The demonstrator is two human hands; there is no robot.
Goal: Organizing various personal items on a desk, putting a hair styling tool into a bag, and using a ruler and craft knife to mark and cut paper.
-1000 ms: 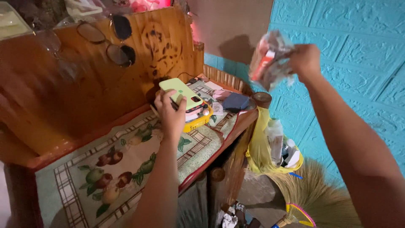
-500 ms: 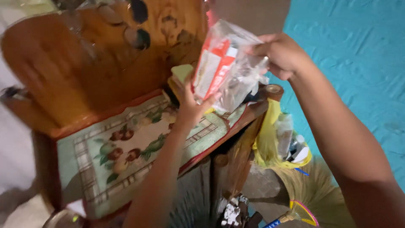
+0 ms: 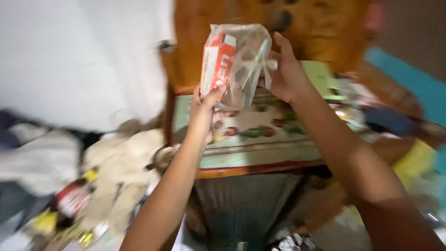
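I am seeing a clear plastic bag (image 3: 241, 60) held up in front of the camera, above the near edge of a cushioned seat. Inside the bag there is a red and white box (image 3: 216, 62) standing upright at its left side, and some grey thing beside it that I cannot make out, because the picture is blurred. The left hand (image 3: 204, 111) is gripping the bag from below, with its fingertips (image 3: 217, 90) pressing on the lower corner of the box through the plastic. The right hand (image 3: 284, 69) is holding the bag at its right side, with the fingers stretched up along the plastic and the thumb closing on the knotted part of the bag.

Behind and under the hands is lying the seat cushion (image 3: 260, 135), pale green with a fruit pattern and a red border. Behind it is rising an orange-brown wooden backrest (image 3: 320, 28). On the cushion to the right is resting a light green flat object (image 3: 320, 76), and more small items further right are too blurred to tell. At the left, on the floor, a heap of pale cloths (image 3: 116, 172) is lying beside a white wall (image 3: 69, 56).
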